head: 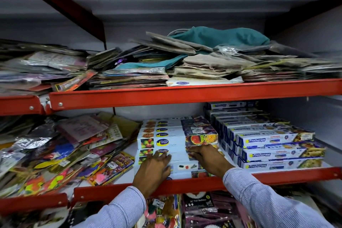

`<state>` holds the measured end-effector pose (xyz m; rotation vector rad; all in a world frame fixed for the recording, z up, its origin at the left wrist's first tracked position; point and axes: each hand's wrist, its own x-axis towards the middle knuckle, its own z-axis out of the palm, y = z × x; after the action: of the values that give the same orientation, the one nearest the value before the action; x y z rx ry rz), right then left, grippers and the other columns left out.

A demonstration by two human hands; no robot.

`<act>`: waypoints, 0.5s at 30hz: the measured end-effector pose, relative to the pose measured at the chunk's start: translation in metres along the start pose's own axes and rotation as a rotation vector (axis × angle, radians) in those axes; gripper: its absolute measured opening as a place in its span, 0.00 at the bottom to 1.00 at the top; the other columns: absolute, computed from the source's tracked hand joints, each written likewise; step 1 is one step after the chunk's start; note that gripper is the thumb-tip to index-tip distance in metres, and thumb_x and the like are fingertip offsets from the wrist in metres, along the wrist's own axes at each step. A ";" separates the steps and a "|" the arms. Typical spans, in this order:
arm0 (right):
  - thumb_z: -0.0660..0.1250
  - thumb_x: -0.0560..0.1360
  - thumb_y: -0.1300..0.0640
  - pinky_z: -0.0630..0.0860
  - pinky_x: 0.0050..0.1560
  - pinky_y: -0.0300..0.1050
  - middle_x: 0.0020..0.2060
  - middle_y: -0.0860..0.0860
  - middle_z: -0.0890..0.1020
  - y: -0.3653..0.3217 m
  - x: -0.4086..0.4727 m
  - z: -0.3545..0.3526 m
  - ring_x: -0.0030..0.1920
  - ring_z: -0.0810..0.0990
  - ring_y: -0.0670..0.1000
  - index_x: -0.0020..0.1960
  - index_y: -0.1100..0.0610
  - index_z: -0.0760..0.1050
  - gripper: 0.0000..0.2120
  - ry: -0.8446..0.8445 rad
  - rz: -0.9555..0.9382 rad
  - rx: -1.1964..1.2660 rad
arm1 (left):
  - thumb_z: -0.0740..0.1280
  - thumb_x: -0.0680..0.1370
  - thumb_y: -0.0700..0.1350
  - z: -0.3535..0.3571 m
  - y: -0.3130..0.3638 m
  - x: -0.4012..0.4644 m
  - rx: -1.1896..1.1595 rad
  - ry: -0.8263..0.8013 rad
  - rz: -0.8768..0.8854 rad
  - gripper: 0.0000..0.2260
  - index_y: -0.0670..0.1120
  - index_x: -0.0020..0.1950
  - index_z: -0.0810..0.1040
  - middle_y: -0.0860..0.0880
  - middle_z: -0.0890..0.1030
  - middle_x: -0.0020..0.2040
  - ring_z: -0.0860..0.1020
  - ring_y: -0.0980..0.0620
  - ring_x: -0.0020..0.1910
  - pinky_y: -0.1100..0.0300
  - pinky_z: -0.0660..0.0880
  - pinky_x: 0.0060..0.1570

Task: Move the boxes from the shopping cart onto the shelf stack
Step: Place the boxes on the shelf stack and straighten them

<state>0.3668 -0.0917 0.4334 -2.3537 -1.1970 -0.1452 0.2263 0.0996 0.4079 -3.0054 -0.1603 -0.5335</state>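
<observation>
A stepped stack of long white Healthy Wrapp boxes [175,136] with fruit pictures lies on the middle red shelf [185,184]. My left hand [154,169] rests flat, fingers spread, on the front faces of the lower boxes in the stack. My right hand [207,159] presses against the right part of the same boxes, fingers pointing left under the upper box's watermelon end. Neither hand wraps around a box. The shopping cart is out of view.
A stack of blue and white Freshwrapp boxes [273,146] sits right of the stack, almost touching it. Loose colourful foil packets [61,153] crowd the shelf's left half. The upper shelf [185,91] holds piled cloth bags and packets. Balloon packs [199,207] lie below.
</observation>
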 end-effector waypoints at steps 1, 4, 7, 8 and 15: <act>0.58 0.83 0.52 0.78 0.63 0.48 0.65 0.51 0.81 -0.003 -0.004 0.000 0.64 0.80 0.54 0.68 0.51 0.75 0.16 -0.016 -0.004 -0.034 | 0.56 0.83 0.54 0.000 0.002 -0.004 0.020 -0.007 -0.008 0.23 0.49 0.77 0.62 0.48 0.64 0.79 0.61 0.45 0.77 0.45 0.61 0.74; 0.54 0.83 0.47 0.67 0.74 0.53 0.77 0.54 0.67 -0.010 -0.021 0.001 0.76 0.66 0.57 0.77 0.50 0.62 0.23 0.009 -0.022 -0.178 | 0.54 0.83 0.60 -0.004 0.008 -0.021 0.071 0.017 -0.015 0.30 0.49 0.81 0.52 0.49 0.51 0.82 0.46 0.43 0.80 0.40 0.45 0.77; 0.53 0.82 0.42 0.57 0.80 0.54 0.81 0.51 0.56 -0.024 -0.050 0.004 0.81 0.53 0.54 0.80 0.47 0.52 0.29 0.130 -0.068 -0.155 | 0.55 0.81 0.63 -0.009 0.017 -0.051 0.049 0.129 0.019 0.33 0.48 0.81 0.52 0.45 0.49 0.82 0.47 0.40 0.80 0.38 0.47 0.76; 0.52 0.82 0.40 0.56 0.80 0.54 0.81 0.50 0.54 -0.028 -0.065 0.006 0.81 0.50 0.53 0.80 0.47 0.50 0.30 0.150 -0.075 -0.146 | 0.55 0.80 0.63 -0.009 0.020 -0.064 0.043 0.168 0.036 0.33 0.48 0.80 0.54 0.44 0.51 0.82 0.49 0.39 0.80 0.37 0.48 0.75; 0.49 0.78 0.35 0.50 0.79 0.60 0.82 0.47 0.49 -0.039 -0.189 0.068 0.82 0.45 0.55 0.79 0.39 0.44 0.32 0.086 -0.039 -0.198 | 0.59 0.78 0.65 0.037 0.046 -0.179 -0.055 0.069 0.019 0.36 0.47 0.80 0.54 0.39 0.51 0.81 0.48 0.38 0.80 0.34 0.51 0.75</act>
<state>0.2129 -0.1788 0.3307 -2.4652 -1.2371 -0.3915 0.0767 0.0416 0.3080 -3.0331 -0.1133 -0.6495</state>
